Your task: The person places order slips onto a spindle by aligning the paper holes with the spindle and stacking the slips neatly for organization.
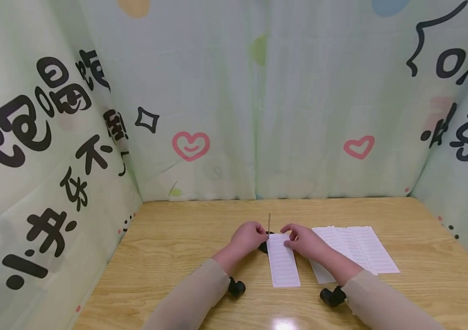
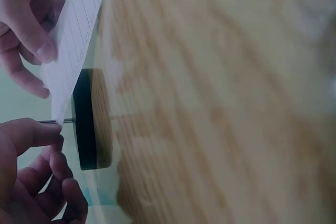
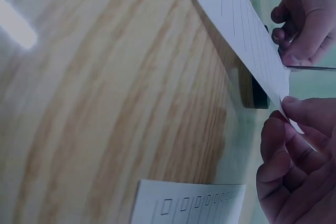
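Observation:
A ruled paper sheet with small checkboxes hangs tilted between the hands over the table. My left hand pinches its upper left corner, right at the thin metal rod of a paper spike. The rod shows above and below that corner in the left wrist view, rising from a round black base close under the sheet. My right hand pinches the upper right edge between thumb and fingers, the thumb on top in the right wrist view.
More ruled sheets lie overlapping on the wooden table to the right, partly behind the right forearm. Black wrist devices sit at both sleeve ends. Printed curtains stand at the back and both sides.

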The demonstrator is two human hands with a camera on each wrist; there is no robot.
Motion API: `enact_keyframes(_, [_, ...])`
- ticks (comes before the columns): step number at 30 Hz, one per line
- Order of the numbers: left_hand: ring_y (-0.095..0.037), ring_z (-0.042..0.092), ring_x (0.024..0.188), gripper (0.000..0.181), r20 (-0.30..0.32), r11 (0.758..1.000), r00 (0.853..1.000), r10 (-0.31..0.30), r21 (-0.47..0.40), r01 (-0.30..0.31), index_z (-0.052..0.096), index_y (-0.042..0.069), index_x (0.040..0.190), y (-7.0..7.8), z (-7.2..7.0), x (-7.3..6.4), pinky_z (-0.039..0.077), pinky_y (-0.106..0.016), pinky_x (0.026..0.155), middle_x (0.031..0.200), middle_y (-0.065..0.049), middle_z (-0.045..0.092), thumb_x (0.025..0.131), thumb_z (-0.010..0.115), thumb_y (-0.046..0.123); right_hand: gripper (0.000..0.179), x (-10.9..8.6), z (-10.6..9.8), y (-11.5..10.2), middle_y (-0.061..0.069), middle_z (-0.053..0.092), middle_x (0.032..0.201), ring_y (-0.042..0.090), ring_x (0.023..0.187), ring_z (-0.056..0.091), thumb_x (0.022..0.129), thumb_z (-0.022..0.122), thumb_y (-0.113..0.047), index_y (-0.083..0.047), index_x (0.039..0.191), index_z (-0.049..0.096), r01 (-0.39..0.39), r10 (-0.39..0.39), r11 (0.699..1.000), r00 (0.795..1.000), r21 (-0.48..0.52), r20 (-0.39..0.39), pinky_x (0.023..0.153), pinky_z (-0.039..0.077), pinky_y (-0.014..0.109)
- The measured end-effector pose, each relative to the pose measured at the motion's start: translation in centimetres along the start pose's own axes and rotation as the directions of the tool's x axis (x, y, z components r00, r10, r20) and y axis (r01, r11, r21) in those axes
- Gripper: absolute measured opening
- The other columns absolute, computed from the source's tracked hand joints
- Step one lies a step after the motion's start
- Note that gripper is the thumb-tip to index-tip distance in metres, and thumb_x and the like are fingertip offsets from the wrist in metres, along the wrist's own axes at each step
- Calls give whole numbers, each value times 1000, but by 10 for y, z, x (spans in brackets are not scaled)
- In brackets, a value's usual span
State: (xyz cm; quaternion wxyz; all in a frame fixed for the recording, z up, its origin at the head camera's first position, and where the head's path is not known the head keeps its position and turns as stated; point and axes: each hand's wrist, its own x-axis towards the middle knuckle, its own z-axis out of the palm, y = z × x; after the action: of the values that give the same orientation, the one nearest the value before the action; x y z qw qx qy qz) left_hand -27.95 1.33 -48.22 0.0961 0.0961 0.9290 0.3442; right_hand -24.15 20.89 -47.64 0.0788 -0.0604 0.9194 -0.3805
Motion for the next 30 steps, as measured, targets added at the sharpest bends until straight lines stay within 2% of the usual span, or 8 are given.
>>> enact_keyframes(10, [-15,52,66,20,28,995,999,-24,95,21,64,18,75,3,-1,-3,41,-27,58,72,2,58,91,73,27,32,2,4,-1,5,55,85,18,70,50,91,70,-8,-7,122,63,-17,18,999,1000,-42,9,63,42,32])
enact_keyframes(17, [-15,52,66,21,37,988,999,-10,155,4,63,17,76,5,-2,-3,40,-27,59,72,2,57,90,73,29,33,3,5,1,4,54,83,18,70,50,91,70,-8,-5,122,62,-20,21,998,1000,-64,21,64,41,31])
enact_keyframes(25, [-17,52,72,23,45,990,998,-34,142,27,62,14,90,0,-4,-3,43,-30,65,80,2,58,88,76,31,34,2,5,6,4,56,86,18,73,50,92,70,-12,-5,124,60,-16,18,996,1000,-93,23,65,42,33])
enact_keyframes(30, [-15,53,76,29,51,992,999,-10,127,3,63,12,102,-8,-4,-4,45,-31,71,89,2,61,87,77,31,37,-1,-1,9,2,59,88,17,74,52,92,70,-14,-4,126,59,-3,5,996,1000,-89,26,66,44,33])
